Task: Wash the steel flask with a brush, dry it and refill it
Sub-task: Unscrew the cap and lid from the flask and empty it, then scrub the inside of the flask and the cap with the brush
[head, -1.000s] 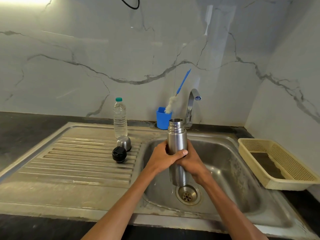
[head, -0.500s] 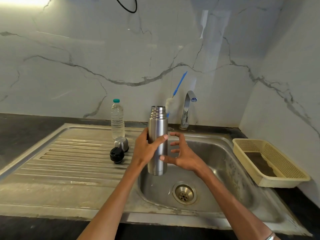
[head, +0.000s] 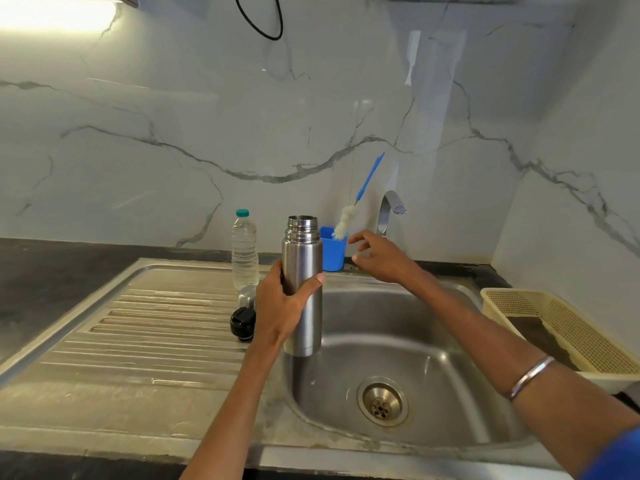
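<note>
My left hand (head: 280,306) grips the open steel flask (head: 304,271) upright at the left edge of the sink basin (head: 433,393). My right hand (head: 381,254) is stretched out, fingers apart and holding nothing, just right of the blue cup (head: 333,251). A bottle brush (head: 346,220) with a blue handle and white bristles stands in that cup. The flask's steel cap (head: 246,295) and black stopper (head: 242,323) lie on the drainboard, partly behind my left hand. A clear water bottle (head: 245,251) with a green cap stands behind them.
A steel tap (head: 387,211) rises behind the basin, right of the cup. The ribbed drainboard (head: 138,334) spreads to the left. A cream plastic basket (head: 561,327) sits on the dark counter at the right. Marble wall closes the back and right side.
My right hand let go of the flask and moved up and back toward the brush cup. My left hand lifted the flask and shifted it left, holding it alone.
</note>
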